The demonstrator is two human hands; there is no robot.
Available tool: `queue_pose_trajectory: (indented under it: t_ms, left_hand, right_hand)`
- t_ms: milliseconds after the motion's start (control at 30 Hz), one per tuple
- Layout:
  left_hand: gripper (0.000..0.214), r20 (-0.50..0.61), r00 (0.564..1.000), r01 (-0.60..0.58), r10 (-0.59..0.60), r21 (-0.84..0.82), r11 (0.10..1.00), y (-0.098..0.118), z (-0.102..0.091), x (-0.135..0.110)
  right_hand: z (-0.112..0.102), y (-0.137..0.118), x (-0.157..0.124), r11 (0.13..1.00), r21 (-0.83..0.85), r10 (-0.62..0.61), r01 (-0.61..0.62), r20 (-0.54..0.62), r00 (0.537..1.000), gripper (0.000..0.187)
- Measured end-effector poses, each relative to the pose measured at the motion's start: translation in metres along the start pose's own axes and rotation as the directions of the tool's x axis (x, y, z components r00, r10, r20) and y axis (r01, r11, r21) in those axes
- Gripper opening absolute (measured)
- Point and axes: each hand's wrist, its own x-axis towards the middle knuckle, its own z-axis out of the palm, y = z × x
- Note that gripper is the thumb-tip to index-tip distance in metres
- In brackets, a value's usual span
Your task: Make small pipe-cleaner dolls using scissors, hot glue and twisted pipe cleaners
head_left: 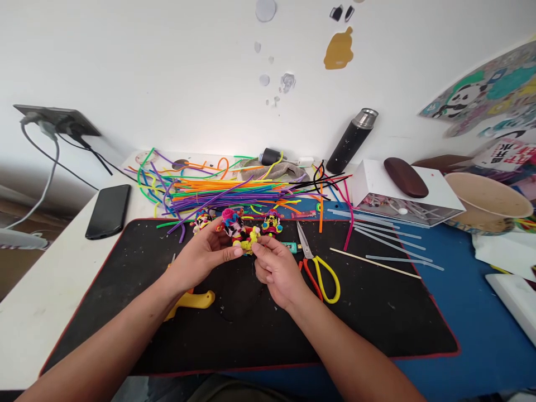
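Above the middle of a black mat (pixel 125 312), both my hands meet on a small pipe-cleaner figure (pixel 239 229) with a pink top and a yellow base. My left hand (pixel 201 257) grips it from the left, thumb and fingers closed on its lower part. My right hand (pixel 276 271) pinches the yellow part from the right. Two similar little figures stand on the mat just behind, one (pixel 202 220) to the left and one (pixel 272 222) to the right.
A heap of coloured pipe cleaners (pixel 218 190) lies behind the mat. Yellow-handled scissors (pixel 320 268) and glue sticks (pixel 389 240) lie to the right, a yellow glue gun (pixel 195 300) under my left wrist. A phone (pixel 109 211), a flask (pixel 352 140), a white box (pixel 402 192) and a paper bowl (pixel 488 204) stand around.
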Motion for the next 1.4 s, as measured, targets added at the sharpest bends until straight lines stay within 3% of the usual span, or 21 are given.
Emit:
queue_pose_trajectory:
  t_ms: [567, 1000, 1400]
  left_hand:
    - [0.072, -0.049, 0.998, 0.036, -0.037, -0.028, 0.999, -0.004, 0.002, -0.001]
    - [0.052, -0.109, 0.993, -0.059, 0.053, -0.055, 0.997, -0.008, 0.011, 0.003]
    - [0.052, -0.123, 0.991, -0.059, 0.055, -0.033, 0.998, -0.008, 0.008, 0.002]
  right_hand:
    - [-0.001, 0.000, 0.000, 1.000, 0.011, 0.005, -0.005, 0.020, 1.000, 0.043]
    - [0.003, 0.007, -0.001, 0.995, -0.034, -0.089, 0.089, 0.011, 0.996, 0.043]
    - [0.000, 0.008, 0.000, 0.979, -0.116, -0.165, 0.169, 0.036, 0.986, 0.038]
